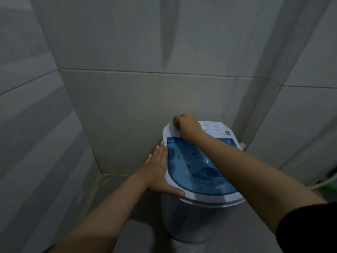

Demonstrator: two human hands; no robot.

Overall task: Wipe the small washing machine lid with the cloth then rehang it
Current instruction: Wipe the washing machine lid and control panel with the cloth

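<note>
A small white washing machine (198,216) stands in a tiled corner. Its lid (187,159) is see-through blue plastic in a white rim. My left hand (160,170) lies flat against the machine's left rim, fingers together and thumb along the front edge. My right hand (187,127) is closed in a fist on the white back-left part of the top, next to the control panel (218,131). No cloth shows; whether the fist hides one I cannot tell. My right forearm crosses over the lid and hides part of it.
Grey tiled walls (145,115) close in behind and on the left of the machine. A dark knob (228,132) sits on the control panel. A pale hose (326,181) and something green lie at the right edge. The floor (127,234) in front is grey.
</note>
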